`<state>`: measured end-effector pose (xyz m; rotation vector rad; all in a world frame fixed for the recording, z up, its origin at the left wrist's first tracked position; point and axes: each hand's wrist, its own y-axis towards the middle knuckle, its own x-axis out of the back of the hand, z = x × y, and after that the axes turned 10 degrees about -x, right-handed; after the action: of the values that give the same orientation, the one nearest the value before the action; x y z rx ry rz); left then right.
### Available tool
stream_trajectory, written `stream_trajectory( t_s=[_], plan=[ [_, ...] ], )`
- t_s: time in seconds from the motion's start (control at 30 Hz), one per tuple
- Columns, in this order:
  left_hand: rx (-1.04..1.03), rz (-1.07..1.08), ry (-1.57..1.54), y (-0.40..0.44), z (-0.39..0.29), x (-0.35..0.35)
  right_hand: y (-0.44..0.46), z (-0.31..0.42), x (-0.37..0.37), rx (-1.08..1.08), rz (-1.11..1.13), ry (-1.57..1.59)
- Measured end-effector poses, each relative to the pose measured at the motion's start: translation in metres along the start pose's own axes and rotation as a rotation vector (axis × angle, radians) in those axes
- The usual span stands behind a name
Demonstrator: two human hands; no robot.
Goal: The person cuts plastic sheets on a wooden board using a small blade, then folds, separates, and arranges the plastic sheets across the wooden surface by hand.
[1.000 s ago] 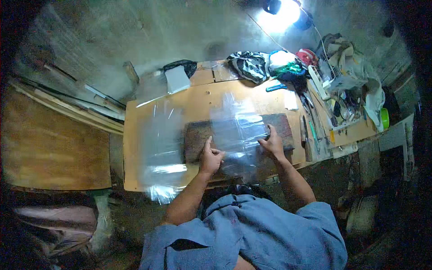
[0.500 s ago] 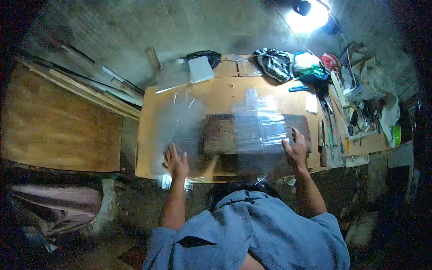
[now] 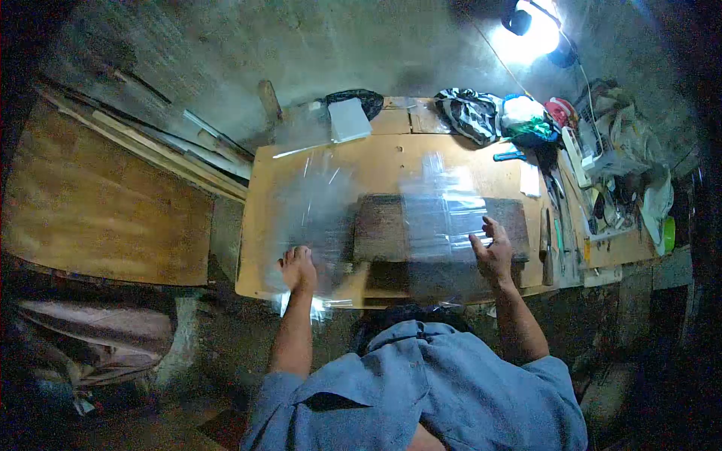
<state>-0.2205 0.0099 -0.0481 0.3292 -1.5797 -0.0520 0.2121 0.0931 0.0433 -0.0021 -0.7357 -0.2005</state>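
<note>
My left hand lies on a pile of clear plastic sheets at the left of the wooden table, its fingers foreshortened and apparently flat. A second stack of clear plastic sheets lies across a dark rectangular board in the middle. At this stack's right edge is my right hand, with thumb and fingers apart and nothing visible between them. Whether its fingertips touch the plastic I cannot tell. Glare blurs the sheets' edges.
The wooden table holds a white block, a blue-handled cutter and a striped plastic bag towards the back. Long tools and a tray of tools stand right. A bright lamp hangs above.
My left hand's fingers were spread; now they are closer together and lower on the plastic. My right hand stays beside the middle stack. The whole view has shifted slightly.
</note>
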Motion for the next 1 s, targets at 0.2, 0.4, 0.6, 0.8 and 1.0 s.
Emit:
stream_trajectory(
  t_s=[0.2, 0.4, 0.6, 0.8, 1.0],
  plan=[
    [0.071, -0.023, -0.068, 0.005, -0.015, 0.004, 0.000, 0.006, -0.008, 0.056, 0.031, 0.036],
    [0.037, -0.107, -0.178, 0.000, 0.000, -0.013, -0.005, 0.008, -0.015, 0.036, 0.068, 0.076],
    [0.046, -0.055, -0.074, 0.015, 0.000, -0.012, -0.007, 0.014, -0.017, 0.007, 0.120, 0.132],
    [0.051, -0.154, -0.099, 0.022, -0.005, 0.004, -0.008, 0.022, -0.016, 0.061, 0.103, 0.090],
    [0.051, -0.348, -0.193, 0.017, -0.029, 0.075, -0.018, 0.051, -0.023, -0.144, 0.468, 0.290]
  ],
)
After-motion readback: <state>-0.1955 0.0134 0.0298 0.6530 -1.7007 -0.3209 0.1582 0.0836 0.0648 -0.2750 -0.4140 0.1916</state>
